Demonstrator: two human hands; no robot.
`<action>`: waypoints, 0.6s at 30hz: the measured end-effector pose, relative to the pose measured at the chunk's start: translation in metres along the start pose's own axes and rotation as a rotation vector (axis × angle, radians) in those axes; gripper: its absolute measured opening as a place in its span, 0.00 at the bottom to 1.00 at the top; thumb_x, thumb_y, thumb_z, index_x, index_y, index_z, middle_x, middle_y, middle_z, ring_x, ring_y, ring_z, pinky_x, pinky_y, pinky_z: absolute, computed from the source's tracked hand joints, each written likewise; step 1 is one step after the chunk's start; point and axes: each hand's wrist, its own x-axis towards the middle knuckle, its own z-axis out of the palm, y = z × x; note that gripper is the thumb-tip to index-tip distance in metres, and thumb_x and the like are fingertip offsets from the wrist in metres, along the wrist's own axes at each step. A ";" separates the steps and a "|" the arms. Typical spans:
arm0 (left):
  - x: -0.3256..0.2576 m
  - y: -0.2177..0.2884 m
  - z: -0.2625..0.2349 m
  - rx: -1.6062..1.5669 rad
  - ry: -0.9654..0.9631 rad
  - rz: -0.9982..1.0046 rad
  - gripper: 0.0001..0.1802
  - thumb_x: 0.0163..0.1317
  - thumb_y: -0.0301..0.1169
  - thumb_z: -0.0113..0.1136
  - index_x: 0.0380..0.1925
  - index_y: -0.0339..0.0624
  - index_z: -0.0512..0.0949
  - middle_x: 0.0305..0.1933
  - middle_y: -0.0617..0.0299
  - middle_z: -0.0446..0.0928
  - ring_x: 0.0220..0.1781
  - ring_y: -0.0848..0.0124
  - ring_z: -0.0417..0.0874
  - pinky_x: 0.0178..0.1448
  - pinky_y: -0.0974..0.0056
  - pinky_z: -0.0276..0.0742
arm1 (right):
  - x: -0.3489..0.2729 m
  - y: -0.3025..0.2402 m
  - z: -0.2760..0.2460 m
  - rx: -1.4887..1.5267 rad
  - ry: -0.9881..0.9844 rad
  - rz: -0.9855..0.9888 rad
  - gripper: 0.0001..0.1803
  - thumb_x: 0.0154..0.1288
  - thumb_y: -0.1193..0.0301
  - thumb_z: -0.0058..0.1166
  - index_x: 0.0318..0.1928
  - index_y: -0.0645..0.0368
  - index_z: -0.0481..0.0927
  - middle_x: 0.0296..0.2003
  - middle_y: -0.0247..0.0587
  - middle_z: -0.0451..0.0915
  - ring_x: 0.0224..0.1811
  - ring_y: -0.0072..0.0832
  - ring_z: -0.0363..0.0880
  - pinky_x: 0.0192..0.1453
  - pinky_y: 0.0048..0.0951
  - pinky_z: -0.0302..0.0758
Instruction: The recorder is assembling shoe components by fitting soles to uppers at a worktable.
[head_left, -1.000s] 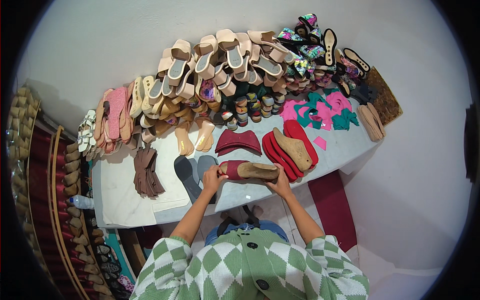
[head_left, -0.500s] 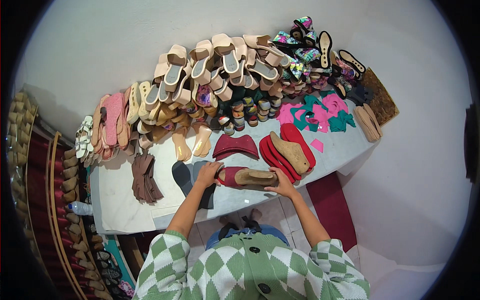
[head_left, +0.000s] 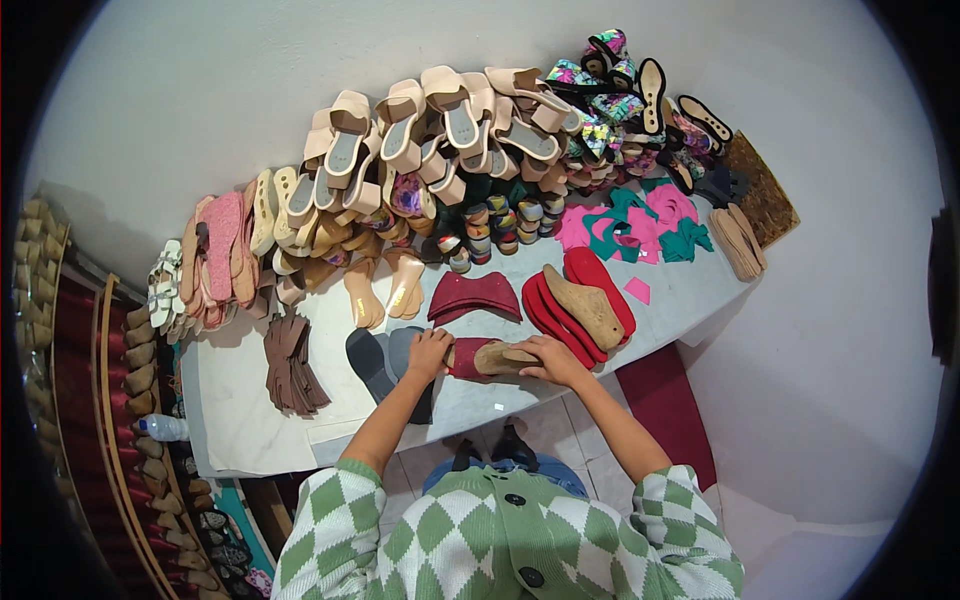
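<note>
A wooden shoe last (head_left: 496, 358) lies crosswise at the table's front edge with a dark red strap (head_left: 464, 359) around its front part. My left hand (head_left: 430, 352) is closed on the toe end, its fingers at the strap's edge. Over the heel end my right hand (head_left: 552, 360) is wrapped, hiding part of the last. Just behind are stacked dark red upper pieces (head_left: 474, 296). A second wooden last (head_left: 582, 306) rests on several red soles (head_left: 560, 325) to the right. Dark grey soles (head_left: 372, 362) lie beside my left hand, partly covered by it.
Finished beige heeled sandals (head_left: 350, 140) are piled along the wall, with colourful patterned ones (head_left: 603, 110) at the right. Brown strips (head_left: 292, 370) lie at left; pink and green scraps (head_left: 635, 225) at the back right. A rack of lasts (head_left: 140, 370) and a plastic bottle (head_left: 163, 428) stand left.
My right hand has moved from the heel's tip to over the top of the last. The last has rolled slightly, and my left hand has shifted a little over the toe.
</note>
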 end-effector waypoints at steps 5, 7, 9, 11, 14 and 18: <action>0.003 0.000 0.014 0.074 0.067 0.008 0.27 0.30 0.32 0.69 0.37 0.53 0.72 0.40 0.69 0.71 0.46 0.68 0.71 0.45 0.61 0.64 | -0.002 0.004 -0.014 -0.019 -0.029 -0.011 0.28 0.43 0.65 0.63 0.50 0.50 0.74 0.40 0.42 0.75 0.45 0.41 0.70 0.50 0.36 0.67; 0.002 0.005 0.007 0.067 0.083 0.021 0.27 0.30 0.32 0.69 0.35 0.52 0.71 0.40 0.68 0.71 0.45 0.68 0.71 0.45 0.61 0.64 | -0.006 0.003 -0.022 -0.014 -0.031 -0.014 0.28 0.43 0.66 0.63 0.50 0.50 0.74 0.41 0.42 0.74 0.45 0.41 0.70 0.51 0.37 0.66; -0.001 0.006 -0.005 0.053 0.008 0.013 0.27 0.29 0.33 0.70 0.36 0.53 0.71 0.40 0.68 0.71 0.45 0.68 0.71 0.45 0.61 0.64 | -0.010 -0.005 -0.031 -0.036 -0.051 0.010 0.28 0.44 0.67 0.63 0.50 0.50 0.74 0.41 0.42 0.74 0.45 0.41 0.70 0.51 0.37 0.66; 0.001 0.006 0.000 0.056 0.009 0.011 0.28 0.29 0.32 0.70 0.37 0.53 0.71 0.40 0.68 0.71 0.45 0.68 0.71 0.45 0.61 0.64 | -0.012 -0.006 -0.037 -0.059 -0.071 0.030 0.28 0.44 0.68 0.63 0.50 0.50 0.74 0.41 0.42 0.74 0.45 0.41 0.70 0.51 0.37 0.66; 0.001 0.005 0.003 0.052 0.008 -0.002 0.30 0.28 0.32 0.71 0.38 0.53 0.71 0.40 0.68 0.71 0.46 0.68 0.71 0.46 0.61 0.64 | -0.026 -0.002 -0.048 -0.094 -0.009 -0.013 0.28 0.41 0.68 0.64 0.49 0.48 0.75 0.39 0.41 0.74 0.43 0.41 0.71 0.49 0.37 0.68; -0.003 0.002 0.007 0.011 0.031 -0.006 0.31 0.26 0.32 0.72 0.38 0.52 0.71 0.40 0.68 0.71 0.46 0.67 0.71 0.46 0.61 0.64 | -0.048 -0.009 -0.070 -0.113 0.035 0.063 0.28 0.42 0.69 0.64 0.49 0.51 0.75 0.40 0.42 0.74 0.45 0.41 0.71 0.50 0.37 0.68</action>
